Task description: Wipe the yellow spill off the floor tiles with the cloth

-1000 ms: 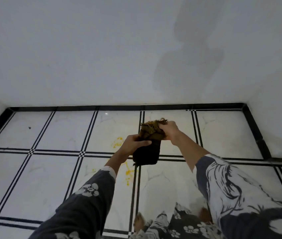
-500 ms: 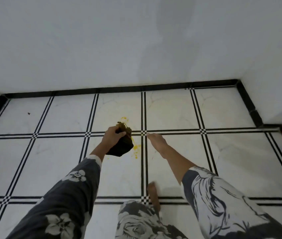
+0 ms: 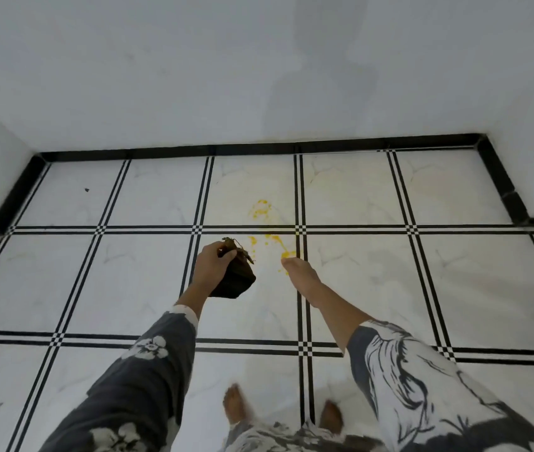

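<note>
— Near the centre of the frame, what has the left hand (image 3: 212,264) got?
— It grips the dark cloth (image 3: 236,278), fingers curled over its frayed top.
— And the right hand (image 3: 300,275)?
— Fingers stretched out, holding nothing, just right of the cloth.
— Where's the yellow spill (image 3: 260,210)?
— Splattered on the floor tiles (image 3: 148,282) just above both hands in the frame, straddling a black tile line.

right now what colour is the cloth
The cloth is dark brown, nearly black, frayed olive at the top; seen in the head view.
</note>
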Tool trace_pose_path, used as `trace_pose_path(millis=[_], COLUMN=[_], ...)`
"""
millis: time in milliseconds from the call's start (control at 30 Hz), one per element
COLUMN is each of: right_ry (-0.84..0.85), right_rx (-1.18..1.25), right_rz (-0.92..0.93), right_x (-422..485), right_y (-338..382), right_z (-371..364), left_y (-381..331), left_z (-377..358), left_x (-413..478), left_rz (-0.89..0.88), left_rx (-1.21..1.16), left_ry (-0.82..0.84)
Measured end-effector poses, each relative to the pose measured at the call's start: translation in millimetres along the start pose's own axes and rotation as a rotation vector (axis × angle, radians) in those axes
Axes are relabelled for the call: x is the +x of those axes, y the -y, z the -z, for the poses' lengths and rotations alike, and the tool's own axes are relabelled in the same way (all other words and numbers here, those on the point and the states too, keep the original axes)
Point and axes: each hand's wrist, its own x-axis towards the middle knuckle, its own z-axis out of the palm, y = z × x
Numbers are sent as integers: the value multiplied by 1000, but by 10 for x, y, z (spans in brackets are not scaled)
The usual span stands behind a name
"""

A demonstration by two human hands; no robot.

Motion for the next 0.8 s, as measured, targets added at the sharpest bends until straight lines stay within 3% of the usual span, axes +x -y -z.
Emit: trace_pose_path(millis=[233,433,600,700,800], right_ry=[-72,-114,-213,-321,-351], right_rx=[41,139,191,177,61], right_rz=[-93,-127,-102,-43,-143], right_x=[332,776,1508,2400,3360], right_y=[327,423,68,-450,-1111], right_z=[-846,-1428,-1800,-2145,-2572], left_y=[639,996,1447,2047,2785], left_z=[618,607,63,-682,-1457], left_x=[597,1284,1852,2369,2885], left_rz=[-26,-48,-80,-46,15], left_rx=[30,120,119,43,-52], left_ry=[49,147,249,262,244])
